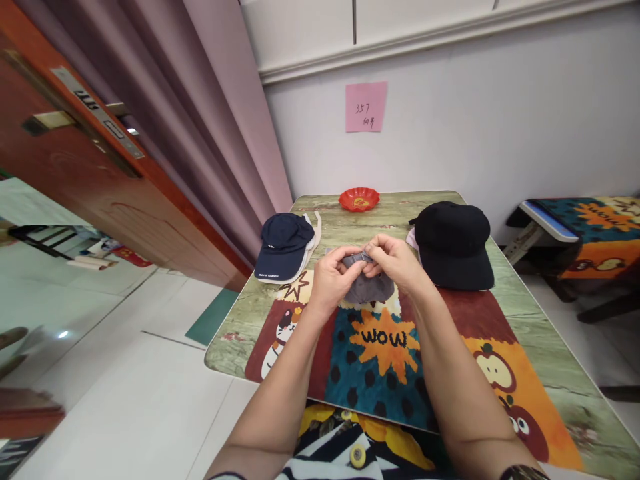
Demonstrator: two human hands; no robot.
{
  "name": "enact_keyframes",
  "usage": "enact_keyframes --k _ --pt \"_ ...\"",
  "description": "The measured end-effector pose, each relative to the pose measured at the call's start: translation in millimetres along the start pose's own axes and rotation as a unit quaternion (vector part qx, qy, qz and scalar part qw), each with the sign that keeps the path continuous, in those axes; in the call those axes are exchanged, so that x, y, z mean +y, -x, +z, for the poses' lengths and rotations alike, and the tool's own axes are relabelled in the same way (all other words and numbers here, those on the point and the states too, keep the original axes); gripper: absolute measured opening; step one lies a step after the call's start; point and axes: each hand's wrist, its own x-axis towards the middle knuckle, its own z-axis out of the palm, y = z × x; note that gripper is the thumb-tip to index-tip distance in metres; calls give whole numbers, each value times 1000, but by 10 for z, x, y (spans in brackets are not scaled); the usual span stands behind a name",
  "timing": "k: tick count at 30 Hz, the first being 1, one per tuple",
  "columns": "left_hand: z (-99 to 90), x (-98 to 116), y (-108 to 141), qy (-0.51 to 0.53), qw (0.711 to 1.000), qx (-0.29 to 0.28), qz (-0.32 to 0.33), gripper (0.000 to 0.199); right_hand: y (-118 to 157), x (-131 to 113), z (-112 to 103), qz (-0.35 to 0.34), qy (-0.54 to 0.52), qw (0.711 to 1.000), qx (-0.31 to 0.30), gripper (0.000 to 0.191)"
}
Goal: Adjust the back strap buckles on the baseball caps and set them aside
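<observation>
A grey cap (pixel 370 288) is held over the middle of the table by both of my hands. My left hand (pixel 336 275) pinches its strap edge from the left, thumb and fingers closed together. From the right, my right hand (pixel 389 259) grips the same narrow strap with thumb and forefinger. The strap's fastening is too small to make out, and my fingers cover part of it. To the left lies a navy cap (pixel 283 248) on top of a lighter one. On the right, a black cap (pixel 454 243) rests over something pale pink.
A red scalloped dish (pixel 359 199) stands at the back of the wood-patterned table (pixel 227 347). Beneath my arms spreads a colourful mat (pixel 380 373). A wooden door (pixel 120 173) and a mauve curtain (pixel 225 120) flank the left side. Another table (pixel 600 220) is at the right.
</observation>
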Motion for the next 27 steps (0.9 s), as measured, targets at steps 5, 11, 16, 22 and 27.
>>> enact_keyframes --k 5,11,16,22,27 --pt "4 2 12 -11 1000 -4 2 19 13 -1 -3 -12 16 1000 -12 26" --pt "16 -1 20 -3 1000 -12 -4 20 47 -54 -32 -17 6 999 -39 31" --pt "20 -13 34 -1 1000 -21 3 19 66 -104 -98 15 -10 997 -72 38" --pt "23 -2 30 17 1000 -17 -18 21 63 -116 -137 13 -45 997 -56 44" --pt "21 0 35 37 999 -17 -29 22 76 -134 -130 5 -37 998 -58 43"
